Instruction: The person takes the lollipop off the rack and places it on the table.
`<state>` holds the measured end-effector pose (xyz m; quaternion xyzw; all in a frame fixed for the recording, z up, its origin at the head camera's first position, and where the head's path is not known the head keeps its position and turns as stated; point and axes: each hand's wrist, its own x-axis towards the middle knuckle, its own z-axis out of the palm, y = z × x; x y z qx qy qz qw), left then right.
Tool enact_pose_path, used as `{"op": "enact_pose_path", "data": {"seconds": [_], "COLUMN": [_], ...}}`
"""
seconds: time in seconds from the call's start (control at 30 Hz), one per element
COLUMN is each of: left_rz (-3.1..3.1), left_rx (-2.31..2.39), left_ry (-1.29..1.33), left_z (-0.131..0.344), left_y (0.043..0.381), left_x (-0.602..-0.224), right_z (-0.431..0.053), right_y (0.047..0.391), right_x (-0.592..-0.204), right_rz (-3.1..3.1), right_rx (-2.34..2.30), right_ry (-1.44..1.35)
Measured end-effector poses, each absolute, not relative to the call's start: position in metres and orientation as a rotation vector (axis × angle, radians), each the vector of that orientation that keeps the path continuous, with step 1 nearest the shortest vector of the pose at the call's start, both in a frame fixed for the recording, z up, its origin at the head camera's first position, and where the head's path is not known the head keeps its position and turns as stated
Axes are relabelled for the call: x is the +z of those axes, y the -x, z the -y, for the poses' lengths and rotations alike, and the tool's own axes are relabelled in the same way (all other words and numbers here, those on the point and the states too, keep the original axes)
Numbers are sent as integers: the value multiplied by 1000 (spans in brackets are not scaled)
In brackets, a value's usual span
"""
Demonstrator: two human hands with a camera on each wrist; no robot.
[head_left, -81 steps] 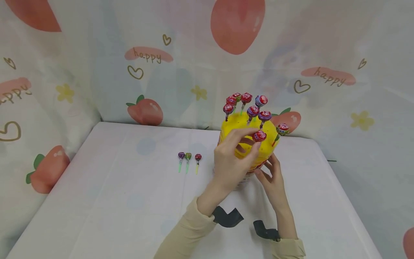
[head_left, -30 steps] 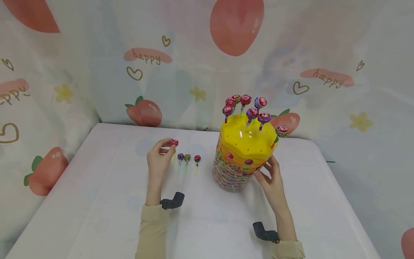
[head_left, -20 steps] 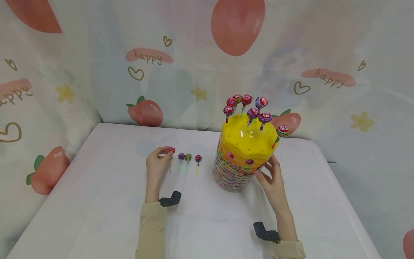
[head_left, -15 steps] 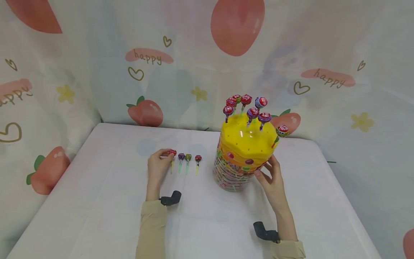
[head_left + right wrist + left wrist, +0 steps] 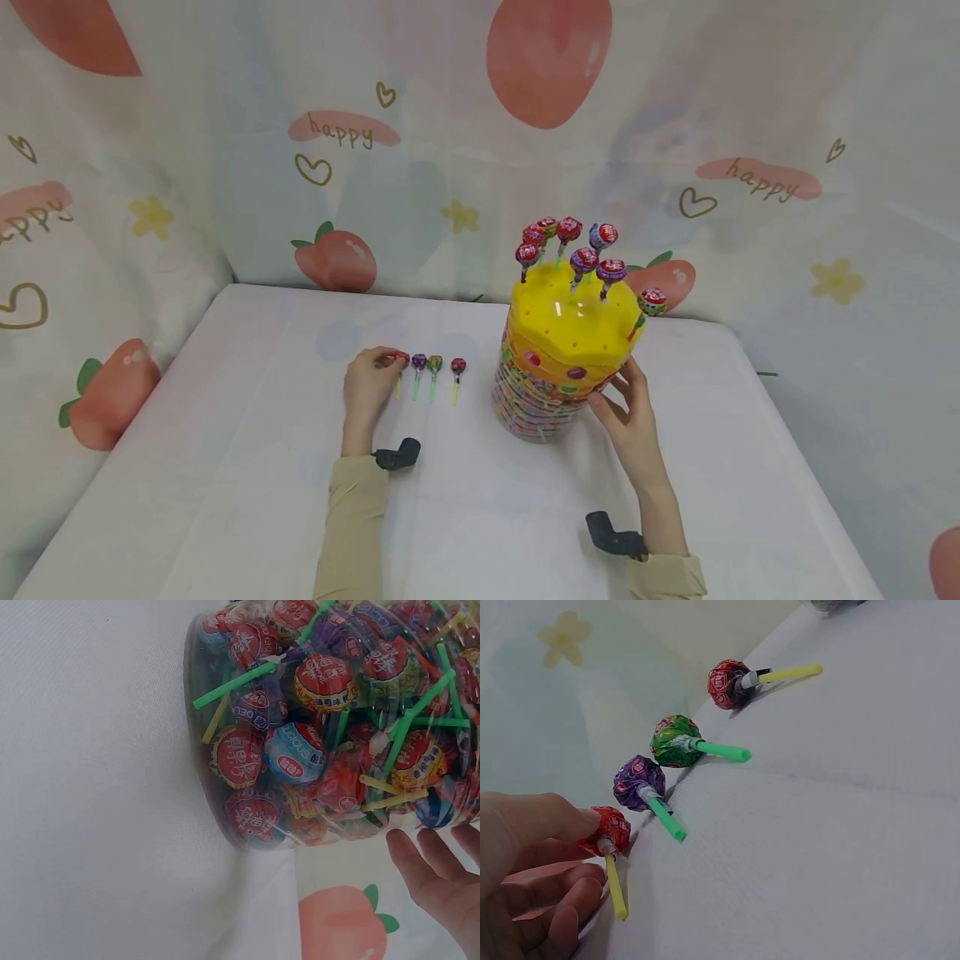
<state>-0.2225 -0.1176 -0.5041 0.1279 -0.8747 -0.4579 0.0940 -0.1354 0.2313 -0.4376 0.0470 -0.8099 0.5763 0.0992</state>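
Observation:
My left hand (image 5: 367,386) pinches the head of a red-wrapped lollipop (image 5: 612,831) with a yellow stick, low at the table. Beside it lie a purple lollipop (image 5: 639,783) and a green lollipop (image 5: 676,741), both with green sticks, then another red lollipop (image 5: 729,684) farther right. My right hand (image 5: 632,421) holds the side of a clear jar (image 5: 534,400), thumb in front and fingers round the right. Wrapped lollipops fill the jar, plain in the right wrist view. Several lollipops (image 5: 585,260) stand upright in its yellow lid (image 5: 566,321), mostly toward the back.
A white cloth covers the table (image 5: 262,467), and a printed curtain (image 5: 450,150) hangs behind and at the sides. Small bare holes dot the front of the lid. Black camera mounts (image 5: 615,536) stick out from both wrists.
My left hand took a lollipop from the lid's front, carried it left and lowered it to the table beside the row there. My right hand has stayed at the jar.

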Motion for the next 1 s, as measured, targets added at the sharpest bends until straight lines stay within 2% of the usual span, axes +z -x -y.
{"op": "enact_pose_path", "data": {"seconds": [0.63, 1.0], "left_rz": [2510, 2261], "left_rx": [-1442, -1545], "left_ry": [-423, -330], "left_z": [120, 106], "left_y": [219, 212], "left_x": [-501, -466], "right_z": [-231, -231], "right_y": [136, 136], "right_x": [-438, -438], "right_rz": [2393, 2390], "right_rx": [1702, 1699], "right_ry": [-133, -141]}}
